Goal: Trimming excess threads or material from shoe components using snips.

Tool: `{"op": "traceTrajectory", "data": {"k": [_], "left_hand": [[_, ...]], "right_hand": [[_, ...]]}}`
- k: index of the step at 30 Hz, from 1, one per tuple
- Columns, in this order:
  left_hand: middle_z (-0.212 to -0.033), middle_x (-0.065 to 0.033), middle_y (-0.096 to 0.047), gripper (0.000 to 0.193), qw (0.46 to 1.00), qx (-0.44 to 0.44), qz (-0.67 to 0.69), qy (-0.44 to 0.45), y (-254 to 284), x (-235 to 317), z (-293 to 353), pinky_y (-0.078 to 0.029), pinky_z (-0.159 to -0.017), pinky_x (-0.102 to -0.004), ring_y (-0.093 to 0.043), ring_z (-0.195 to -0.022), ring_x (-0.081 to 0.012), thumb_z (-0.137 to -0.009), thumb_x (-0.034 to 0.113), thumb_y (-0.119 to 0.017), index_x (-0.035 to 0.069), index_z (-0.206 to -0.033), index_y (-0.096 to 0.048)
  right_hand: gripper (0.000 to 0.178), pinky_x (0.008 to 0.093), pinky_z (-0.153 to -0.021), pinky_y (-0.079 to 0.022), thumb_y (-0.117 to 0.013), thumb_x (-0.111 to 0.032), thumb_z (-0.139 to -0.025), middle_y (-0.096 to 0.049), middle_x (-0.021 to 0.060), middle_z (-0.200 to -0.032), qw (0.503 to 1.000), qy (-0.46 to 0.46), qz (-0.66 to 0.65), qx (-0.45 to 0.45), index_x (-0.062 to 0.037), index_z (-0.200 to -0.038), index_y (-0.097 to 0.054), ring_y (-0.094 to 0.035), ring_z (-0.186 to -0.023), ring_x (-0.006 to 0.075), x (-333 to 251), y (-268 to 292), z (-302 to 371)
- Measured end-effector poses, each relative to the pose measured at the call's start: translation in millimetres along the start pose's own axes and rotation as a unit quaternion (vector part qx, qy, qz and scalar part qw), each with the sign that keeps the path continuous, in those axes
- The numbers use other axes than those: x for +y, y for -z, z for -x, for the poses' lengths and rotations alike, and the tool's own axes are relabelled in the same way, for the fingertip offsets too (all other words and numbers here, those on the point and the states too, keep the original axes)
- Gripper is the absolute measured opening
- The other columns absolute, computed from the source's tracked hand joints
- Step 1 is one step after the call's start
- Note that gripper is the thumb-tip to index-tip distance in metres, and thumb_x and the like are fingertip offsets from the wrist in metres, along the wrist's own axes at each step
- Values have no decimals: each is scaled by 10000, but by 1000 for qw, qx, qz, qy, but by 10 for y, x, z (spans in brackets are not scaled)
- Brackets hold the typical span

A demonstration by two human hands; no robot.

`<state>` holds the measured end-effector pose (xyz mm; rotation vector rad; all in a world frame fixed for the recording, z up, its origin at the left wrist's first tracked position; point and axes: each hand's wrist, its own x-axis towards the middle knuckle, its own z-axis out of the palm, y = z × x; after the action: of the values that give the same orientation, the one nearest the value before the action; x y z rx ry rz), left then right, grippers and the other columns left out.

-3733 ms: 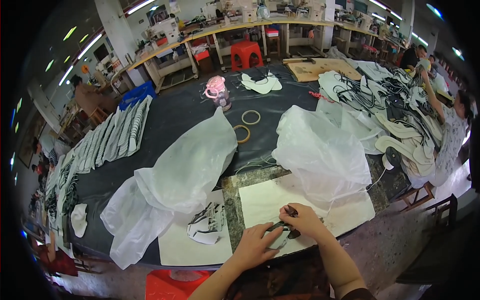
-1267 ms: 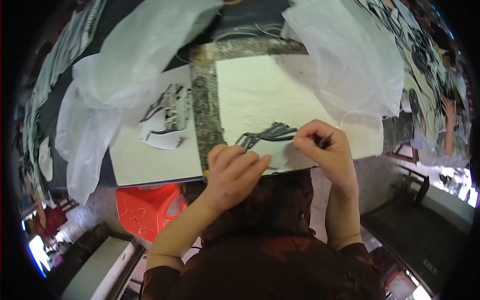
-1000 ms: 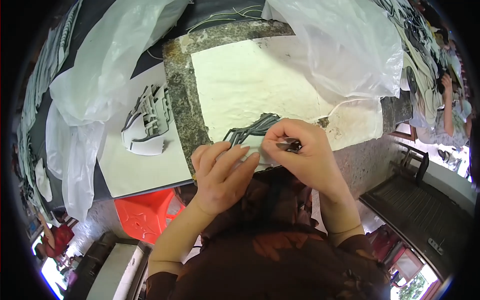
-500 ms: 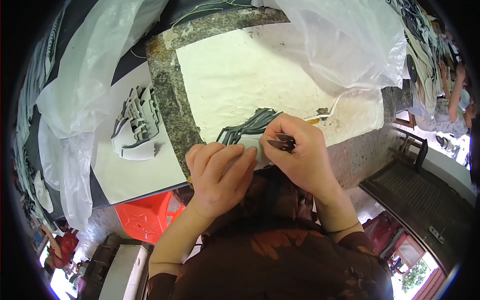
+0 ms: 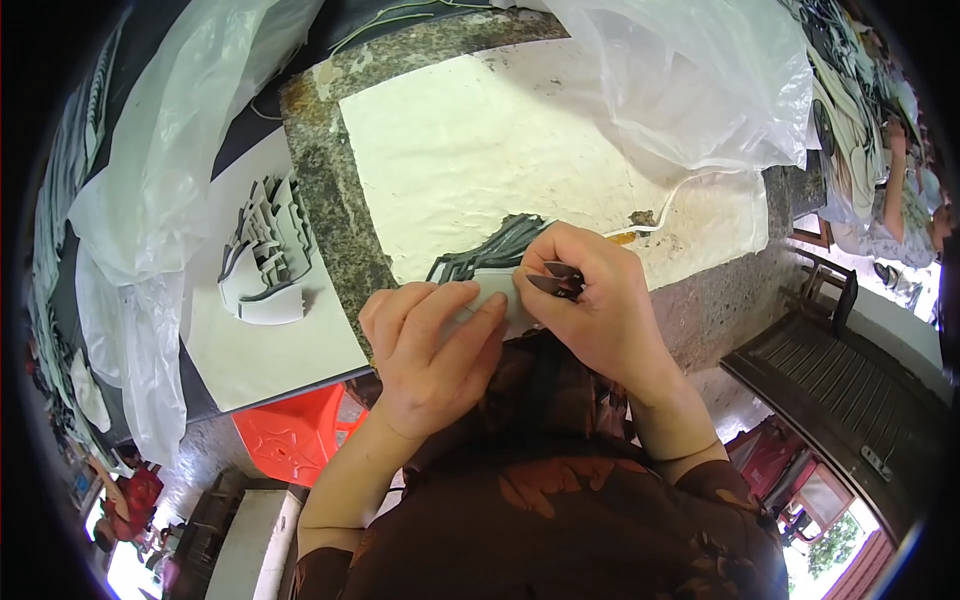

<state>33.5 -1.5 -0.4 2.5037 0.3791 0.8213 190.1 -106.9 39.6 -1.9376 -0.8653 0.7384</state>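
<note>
Bent over the near edge of a cream sheet (image 5: 450, 130), my left hand (image 5: 430, 345) has its fingers on a light grey, flat piece (image 5: 497, 283) with dark edging. The piece seems pinched between thumb and fingers, though its lower part is hidden. My right hand (image 5: 600, 300) is closed round small dark snips (image 5: 556, 281), whose pointed blades face left. Its thumb and forefinger meet close to the right end of the piece. Just beyond my fingers lies a bunch of dark grey strips or layered pieces (image 5: 490, 248), partly covered by my hands.
Similar grey pieces (image 5: 268, 255) overlap in a pile on a pale sheet (image 5: 290, 365) at left. Clear plastic (image 5: 150, 220) drapes the left side, and more plastic (image 5: 700, 90) lies far right. A white cord (image 5: 672, 205) crosses the cream sheet. A red stool (image 5: 290, 435) stands below.
The whole view has shifted slightly. Both hands stay at the grey piece, and the snips in my right hand have turned a little, with their blades showing farther apart.
</note>
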Motion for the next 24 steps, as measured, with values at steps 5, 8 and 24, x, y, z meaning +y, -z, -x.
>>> {"op": "traceTrajectory", "data": {"k": [5,8,24], "left_hand": [[-1171,-17,-659,344,1000,-11,-6,-1,3,-6,12,-410,-853,-400,-570,-1000,-237,-666,117,-804,139,-1005,-751],[-1225,-15,-665,330,999,-39,-21,2,26,2,5,-399,-885,-410,-567,-1049,-249,-700,133,-798,142,-1025,-743],[-1216,-10,-673,329,997,-67,-16,23,26,1,-2,-374,-908,-425,-574,-1048,-261,-728,142,-784,152,-1050,-718]], "right_hand": [[114,265,-603,-428,-690,25,-809,-562,30,-724,1000,7,0,-3,-24,-824,-588,-516,-658,113,24,-2,0],[117,266,-604,-430,-689,28,-806,-561,31,-726,1000,5,-10,-5,-26,-829,-588,-519,-661,115,22,7,4],[84,233,-605,-460,-714,-11,-854,-630,19,-742,999,-34,-13,-33,-24,-860,-631,-570,-657,70,46,161,-10]]}}
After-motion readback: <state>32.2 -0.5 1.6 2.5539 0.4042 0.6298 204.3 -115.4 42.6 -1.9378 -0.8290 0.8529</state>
